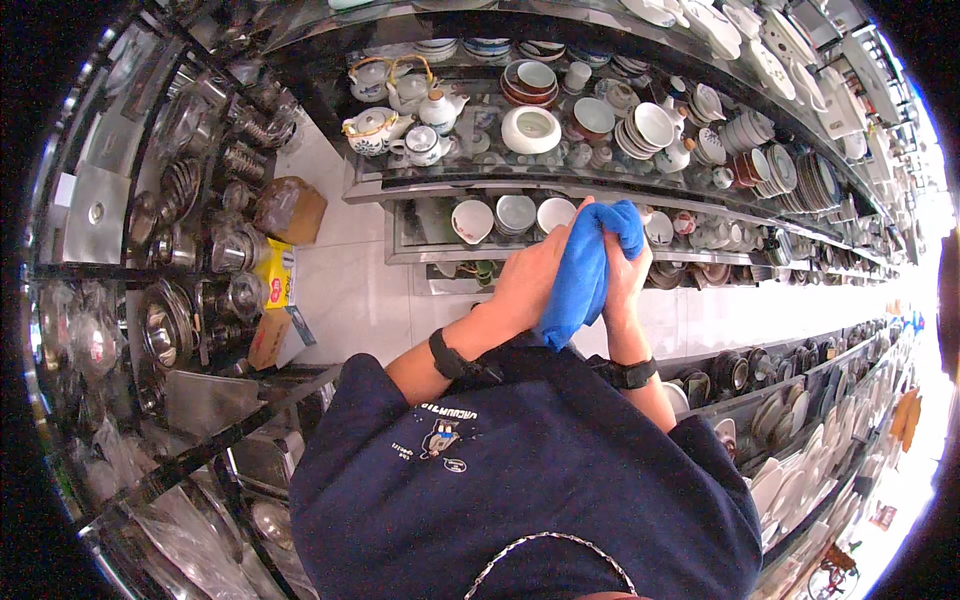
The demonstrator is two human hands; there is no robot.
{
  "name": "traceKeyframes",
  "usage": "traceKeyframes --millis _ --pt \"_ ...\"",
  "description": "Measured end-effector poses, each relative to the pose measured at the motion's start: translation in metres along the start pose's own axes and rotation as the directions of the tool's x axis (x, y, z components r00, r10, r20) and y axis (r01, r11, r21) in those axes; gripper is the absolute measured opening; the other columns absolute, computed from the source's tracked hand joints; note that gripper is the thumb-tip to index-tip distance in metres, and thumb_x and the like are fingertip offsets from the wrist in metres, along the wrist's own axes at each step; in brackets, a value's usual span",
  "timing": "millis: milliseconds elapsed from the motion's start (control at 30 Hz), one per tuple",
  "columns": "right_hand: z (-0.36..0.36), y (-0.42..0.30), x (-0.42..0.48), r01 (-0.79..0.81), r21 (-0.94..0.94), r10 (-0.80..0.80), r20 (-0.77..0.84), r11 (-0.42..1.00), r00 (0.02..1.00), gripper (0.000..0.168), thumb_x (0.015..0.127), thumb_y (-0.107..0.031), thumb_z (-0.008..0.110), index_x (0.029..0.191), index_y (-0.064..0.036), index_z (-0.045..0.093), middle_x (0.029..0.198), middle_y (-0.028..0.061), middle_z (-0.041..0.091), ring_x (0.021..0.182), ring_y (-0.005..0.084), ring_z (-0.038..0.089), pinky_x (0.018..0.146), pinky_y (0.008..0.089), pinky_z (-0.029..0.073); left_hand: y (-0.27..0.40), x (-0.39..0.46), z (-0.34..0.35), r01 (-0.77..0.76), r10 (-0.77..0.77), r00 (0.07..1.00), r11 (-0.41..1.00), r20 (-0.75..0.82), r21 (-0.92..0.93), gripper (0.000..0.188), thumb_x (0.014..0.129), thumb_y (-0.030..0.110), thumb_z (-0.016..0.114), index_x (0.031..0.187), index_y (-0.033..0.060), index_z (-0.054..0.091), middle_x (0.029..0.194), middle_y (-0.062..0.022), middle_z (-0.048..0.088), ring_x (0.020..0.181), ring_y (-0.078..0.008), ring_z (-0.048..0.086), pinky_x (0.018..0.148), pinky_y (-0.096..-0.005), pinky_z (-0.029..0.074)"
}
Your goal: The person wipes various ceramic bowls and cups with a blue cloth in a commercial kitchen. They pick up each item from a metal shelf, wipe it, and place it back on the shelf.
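Note:
A blue cloth (581,270) is bunched between my two hands in front of my chest. My left hand (534,274) grips it from the left side. On the other side, my right hand (624,274) holds its upper folds, with most of those fingers hidden behind the fabric. Whether the cloth wraps anything cannot be seen. Just beyond my hands, a white bowl (472,221), stacked pale bowls (515,214) and another white bowl (556,215) stand on the lower shelf (420,251).
Above, a glass shelf (480,161) carries a patterned teapot (371,127), a round white pot (531,130) and stacked plates (814,180). Metalware fills the left racks (169,322). Cardboard boxes (291,210) stand on the tiled floor (360,289). White dishes (787,457) line the right-hand shelves.

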State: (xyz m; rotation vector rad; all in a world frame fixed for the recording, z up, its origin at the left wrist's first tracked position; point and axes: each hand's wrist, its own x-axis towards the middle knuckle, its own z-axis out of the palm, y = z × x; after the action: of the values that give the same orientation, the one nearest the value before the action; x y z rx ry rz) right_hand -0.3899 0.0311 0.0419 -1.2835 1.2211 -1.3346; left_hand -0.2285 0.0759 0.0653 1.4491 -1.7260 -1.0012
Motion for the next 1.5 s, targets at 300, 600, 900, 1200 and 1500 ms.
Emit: traceKeyframes --millis 300,600,900,1200,1500 --pt "-0.026 0.021 -0.007 -0.201 0.713 0.310 -0.023 0.671 0.951 0.055 0.105 -0.050 0.053 0.141 -0.008 0.052 0.129 0.0095 0.063 0.115 0.0259 0.064 0.103 0.0429 0.052 -0.010 0.009 -0.007 -0.406 0.161 0.884 0.730 -0.439 -0.550 0.065 0.076 0.002 0.084 0.128 0.0075 0.046 0.115 -0.0082 0.062 0.109 -0.0178 0.062 0.100 -0.0358 0.049" --pt "-0.030 0.045 -0.026 -0.167 0.623 0.148 0.081 0.764 0.986 0.063 0.105 -0.057 0.044 0.148 -0.010 0.047 0.147 0.0113 0.055 0.133 0.0317 0.053 0.119 0.0510 0.037 -0.015 0.016 -0.008 -0.630 0.572 0.717 0.776 -0.399 -0.019 0.075 0.072 0.052 0.089 0.123 0.0086 0.054 0.115 -0.0113 0.062 0.103 -0.0345 0.057 0.095 -0.0474 0.042" --pt "-0.022 0.043 -0.039 -0.281 0.517 0.158 0.270 0.808 0.950 0.059 0.106 -0.051 0.046 0.148 -0.009 0.047 0.147 0.0116 0.054 0.133 0.0308 0.053 0.119 0.0488 0.038 -0.014 0.012 -0.014 -0.653 0.471 0.728 0.697 -0.498 -0.297 0.072 0.091 0.062 0.067 0.129 0.0027 0.050 0.115 -0.0140 0.063 0.105 -0.0257 0.061 0.097 -0.0414 0.045" --pt "-0.007 0.058 -0.037 -0.357 0.516 0.173 0.372 0.779 0.912 0.055 0.106 -0.045 0.047 0.148 -0.008 0.047 0.148 0.0120 0.054 0.133 0.0298 0.053 0.119 0.0466 0.038 -0.004 0.011 -0.040 -0.487 0.257 0.869 0.599 -0.423 -0.635 0.070 0.087 0.035 0.083 0.139 0.0031 0.049 0.130 -0.0127 0.064 0.118 -0.0218 0.061 0.103 -0.0363 0.048" --pt "-0.005 0.071 -0.034 -0.346 0.530 0.176 0.345 0.774 0.922 0.052 0.107 -0.039 0.049 0.148 -0.007 0.047 0.148 0.0123 0.054 0.133 0.0289 0.053 0.119 0.0445 0.039 -0.026 0.009 -0.016 -0.324 0.219 0.935 0.843 -0.278 -0.429 0.038 0.085 0.005 0.067 0.121 0.0044 0.056 0.115 -0.0096 0.064 0.108 -0.0230 0.063 0.097 -0.0364 0.049"
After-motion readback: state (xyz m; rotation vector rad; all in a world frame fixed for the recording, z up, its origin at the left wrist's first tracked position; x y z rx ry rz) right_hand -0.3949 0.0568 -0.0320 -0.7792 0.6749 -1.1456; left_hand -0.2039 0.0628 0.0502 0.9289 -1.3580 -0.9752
